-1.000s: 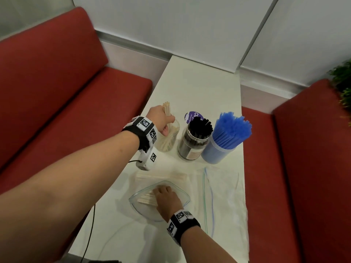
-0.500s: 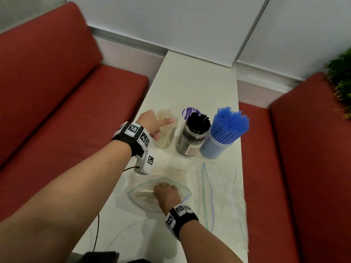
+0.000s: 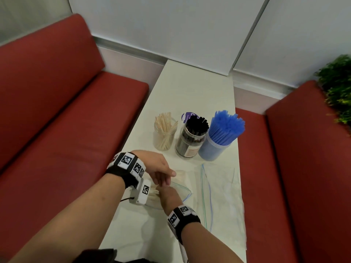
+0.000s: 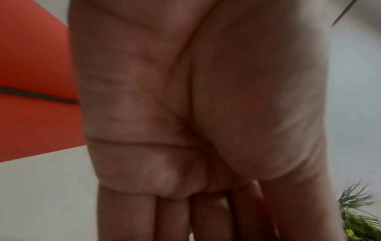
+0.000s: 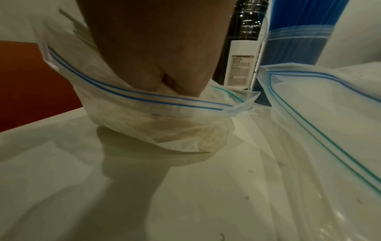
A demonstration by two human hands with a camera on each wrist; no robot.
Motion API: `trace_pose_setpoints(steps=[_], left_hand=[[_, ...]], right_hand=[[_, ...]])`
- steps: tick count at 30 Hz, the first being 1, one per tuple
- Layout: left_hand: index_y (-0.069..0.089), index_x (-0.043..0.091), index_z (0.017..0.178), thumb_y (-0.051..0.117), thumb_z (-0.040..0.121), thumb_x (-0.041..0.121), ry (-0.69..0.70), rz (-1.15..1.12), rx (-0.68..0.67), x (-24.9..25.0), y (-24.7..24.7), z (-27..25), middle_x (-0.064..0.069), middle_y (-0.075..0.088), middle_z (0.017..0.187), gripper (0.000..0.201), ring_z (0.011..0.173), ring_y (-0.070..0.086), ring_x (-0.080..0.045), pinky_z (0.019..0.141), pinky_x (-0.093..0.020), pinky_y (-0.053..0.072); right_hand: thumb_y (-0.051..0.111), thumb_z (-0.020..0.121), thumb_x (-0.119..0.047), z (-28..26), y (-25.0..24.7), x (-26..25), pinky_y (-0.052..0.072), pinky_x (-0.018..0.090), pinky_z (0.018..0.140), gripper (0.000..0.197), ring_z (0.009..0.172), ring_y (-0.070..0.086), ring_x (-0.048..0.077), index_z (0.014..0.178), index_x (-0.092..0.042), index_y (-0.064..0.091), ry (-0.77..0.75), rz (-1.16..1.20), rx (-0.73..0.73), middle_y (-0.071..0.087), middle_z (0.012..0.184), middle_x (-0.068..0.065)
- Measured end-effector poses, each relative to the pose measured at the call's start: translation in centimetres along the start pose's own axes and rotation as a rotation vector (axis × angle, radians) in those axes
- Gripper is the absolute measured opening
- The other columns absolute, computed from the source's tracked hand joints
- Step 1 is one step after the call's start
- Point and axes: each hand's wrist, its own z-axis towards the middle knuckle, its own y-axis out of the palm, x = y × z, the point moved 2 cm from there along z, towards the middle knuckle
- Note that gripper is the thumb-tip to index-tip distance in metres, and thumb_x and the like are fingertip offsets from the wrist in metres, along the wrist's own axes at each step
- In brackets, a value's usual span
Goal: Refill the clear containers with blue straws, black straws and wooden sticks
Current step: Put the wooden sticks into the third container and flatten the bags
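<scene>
Sticks (image 3: 152,195) of pale wood lie loose inside the open zip bag (image 3: 185,192) at the near end of the counter (image 3: 190,92), at about six o'clock from the stick jar (image 3: 164,136), which is only partly filled. The jar of black straws (image 3: 190,140) and the tub of blue straws (image 3: 218,141) stand full, in a row toward three o'clock from it. My worry is the bag: it is limp and slippery, so a pull could lift it along with the bundle and scatter sticks over the counter, or a thin bunch could fan out and slide from the grip. An emptied bag (image 3: 224,196) lies flat at three o'clock.

The right hand (image 3: 168,196) is pushed through the bag mouth; whether its fingers are closed on sticks I cannot tell, the plastic hides them. The left hand (image 3: 157,168) hovers just above it, fingers (image 4: 175,218) straight and together, holding nothing.
</scene>
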Motion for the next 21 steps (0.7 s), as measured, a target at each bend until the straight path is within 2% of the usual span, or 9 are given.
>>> trace_pose_setpoints(steps=[1, 3, 5, 8, 12, 15, 18, 20, 21], left_hand=[[0.075, -0.001, 0.094, 0.066, 0.089, 0.047, -0.013, 0.000, -0.015, -0.3, 0.3, -0.1, -0.022, 0.073, 0.093, 0.049, 0.084, 0.069, -0.026, 0.082, -0.033, 0.057], [0.076, 0.001, 0.084, 0.066, 0.086, 0.054, 0.017, -0.062, 0.047, -0.6, 0.1, -0.6, -0.021, 0.072, 0.082, 0.054, 0.075, 0.069, -0.027, 0.074, -0.033, 0.057], [0.072, 0.002, 0.074, 0.061, 0.087, 0.057, 0.128, -0.244, 0.278, -0.7, -0.9, -0.9, -0.020, 0.068, 0.071, 0.058, 0.064, 0.067, -0.026, 0.065, -0.032, 0.057], [0.067, 0.001, 0.079, 0.050, 0.095, 0.053, 0.269, -0.554, 0.576, -1.1, -2.5, -1.4, -0.017, 0.061, 0.069, 0.056, 0.065, 0.065, -0.027, 0.064, -0.034, 0.057], [0.067, -0.003, 0.094, 0.046, 0.097, 0.054, 0.094, -0.446, 0.449, -2.6, -1.9, -1.0, -0.022, 0.071, 0.083, 0.061, 0.078, 0.071, -0.034, 0.067, -0.035, 0.059], [0.069, 0.000, 0.098, 0.040, 0.096, 0.059, 0.002, -0.342, 0.439, -3.4, -1.7, -0.5, -0.019, 0.074, 0.093, 0.066, 0.091, 0.071, -0.034, 0.073, -0.032, 0.059], [0.070, 0.007, 0.108, 0.040, 0.081, 0.079, 0.037, -0.384, 0.444, -3.7, -1.7, -0.2, -0.011, 0.075, 0.101, 0.082, 0.104, 0.069, -0.026, 0.089, -0.031, 0.055], [0.066, 0.013, 0.119, 0.042, 0.064, 0.090, 0.130, -0.465, 0.344, -3.8, -1.2, -0.2, -0.004, 0.073, 0.113, 0.097, 0.111, 0.067, -0.016, 0.096, -0.029, 0.049], [0.062, 0.017, 0.125, 0.043, 0.066, 0.088, 0.193, -0.481, 0.268, -3.7, -0.8, 0.0, 0.000, 0.069, 0.122, 0.094, 0.117, 0.063, -0.013, 0.101, -0.028, 0.046]], right_hand=[[0.042, 0.106, -0.010, -0.1, -0.3, 0.0, 0.045, 0.039, 0.101, 0.034, 0.123, 0.058, 0.037, 0.138, -0.003, 0.052, 0.015, 0.028, -0.006, 0.061, 0.132, 0.020], [0.044, 0.107, -0.012, -0.6, -0.6, 0.2, 0.047, 0.029, 0.093, 0.028, 0.113, 0.063, 0.028, 0.128, -0.003, 0.060, -0.011, 0.198, 0.059, 0.066, 0.120, 0.014], [0.050, 0.103, -0.008, -1.0, -0.9, 0.6, 0.044, 0.027, 0.083, 0.018, 0.093, 0.062, 0.022, 0.108, -0.003, 0.067, -0.059, 0.343, 0.189, 0.068, 0.100, 0.007], [0.056, 0.102, -0.013, -1.8, -1.1, 0.8, 0.037, 0.029, 0.074, 0.013, 0.094, 0.063, 0.029, 0.102, -0.002, 0.064, -0.087, 0.394, 0.198, 0.070, 0.101, 0.016], [0.055, 0.101, -0.009, -2.1, -1.6, 0.7, 0.037, 0.028, 0.074, 0.010, 0.090, 0.060, 0.026, 0.101, -0.003, 0.063, -0.124, 0.421, 0.194, 0.069, 0.102, 0.015], [0.043, 0.089, 0.007, -2.2, -1.7, 1.4, 0.042, 0.032, 0.076, 0.029, 0.081, 0.055, 0.019, 0.086, -0.016, 0.061, -0.089, 0.511, 0.188, 0.065, 0.089, 0.007], [0.041, 0.085, 0.007, -2.0, -2.4, 1.2, 0.041, 0.030, 0.071, 0.034, 0.073, 0.050, 0.017, 0.072, -0.021, 0.053, -0.047, 0.659, 0.245, 0.058, 0.077, 0.003], [0.041, 0.090, 0.005, -1.7, -3.3, 0.7, 0.044, 0.031, 0.070, 0.033, 0.071, 0.050, 0.018, 0.074, -0.022, 0.051, -0.001, 0.780, 0.322, 0.055, 0.073, 0.002], [0.041, 0.092, 0.004, -1.5, -3.8, 0.5, 0.044, 0.029, 0.067, 0.032, 0.069, 0.050, 0.018, 0.077, -0.022, 0.052, 0.014, 0.834, 0.367, 0.054, 0.071, 0.001]])
